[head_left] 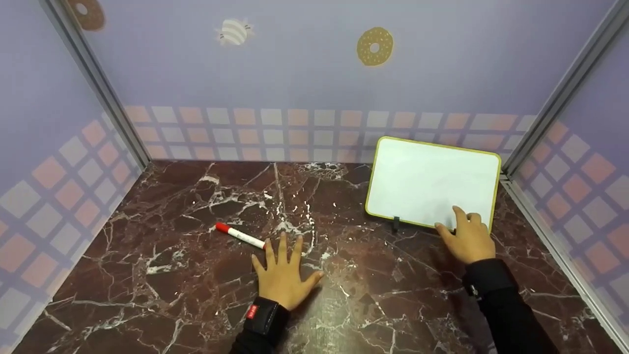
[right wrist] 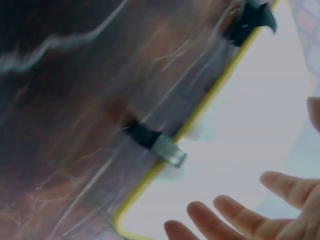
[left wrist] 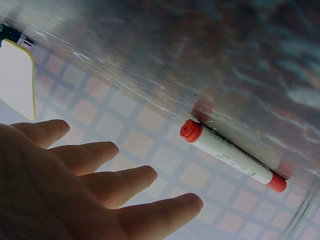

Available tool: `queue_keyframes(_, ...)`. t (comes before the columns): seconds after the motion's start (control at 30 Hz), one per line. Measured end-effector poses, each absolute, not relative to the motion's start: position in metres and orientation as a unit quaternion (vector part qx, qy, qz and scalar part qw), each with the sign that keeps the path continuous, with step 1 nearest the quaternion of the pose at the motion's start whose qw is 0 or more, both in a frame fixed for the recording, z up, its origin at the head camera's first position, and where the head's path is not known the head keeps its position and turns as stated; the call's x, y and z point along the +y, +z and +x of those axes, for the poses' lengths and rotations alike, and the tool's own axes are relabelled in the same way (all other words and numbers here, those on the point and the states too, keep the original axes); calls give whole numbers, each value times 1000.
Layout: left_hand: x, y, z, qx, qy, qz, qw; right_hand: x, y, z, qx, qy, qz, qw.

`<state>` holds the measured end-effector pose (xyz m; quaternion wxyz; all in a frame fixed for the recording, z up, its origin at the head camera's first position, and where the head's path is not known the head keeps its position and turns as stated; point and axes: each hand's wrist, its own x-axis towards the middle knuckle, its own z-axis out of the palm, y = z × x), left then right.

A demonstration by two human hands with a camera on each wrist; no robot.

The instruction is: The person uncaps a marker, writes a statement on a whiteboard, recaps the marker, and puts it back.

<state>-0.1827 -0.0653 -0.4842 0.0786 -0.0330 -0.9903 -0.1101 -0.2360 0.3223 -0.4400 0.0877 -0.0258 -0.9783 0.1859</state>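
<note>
My left hand [head_left: 282,280] is spread over the marbled table with its fingers straight, palm empty. Just past its fingertips lies a red-capped white marker [head_left: 241,236]; in the head view a finger overlaps its near end. The left wrist view shows the whole marker [left wrist: 232,157] apart from the fingers. A whiteboard [head_left: 432,179] with a yellow frame stands tilted back at the right. My right hand [head_left: 469,241] is at its lower right corner, fingers loosely bent in front of the white surface. In the right wrist view, these fingers [right wrist: 240,217] grip nothing.
A black foot [head_left: 396,223] props the board's lower edge; another support with a silvery ribbed end [right wrist: 167,150] shows in the right wrist view. Lilac walls with a checked border [head_left: 295,135] enclose the table at the back and both sides. Metal strips [head_left: 565,275] line the corners and the right edge.
</note>
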Motion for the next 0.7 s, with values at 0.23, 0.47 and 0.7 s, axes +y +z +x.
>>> queue_keyframes(0.23,-66,-481,-183,-990,-113,-30,74,339,-447,-249,-981,164,-51,91)
queue_keyframes(0.47,-66,-481,-182,-989,-117,-31,83,349,-462,-257,-984,155,-58,62)
queue_keyframes(0.7,-70,-479,-185,-989,-126,-23,70,345,-468,-257,-981,171,-53,74)
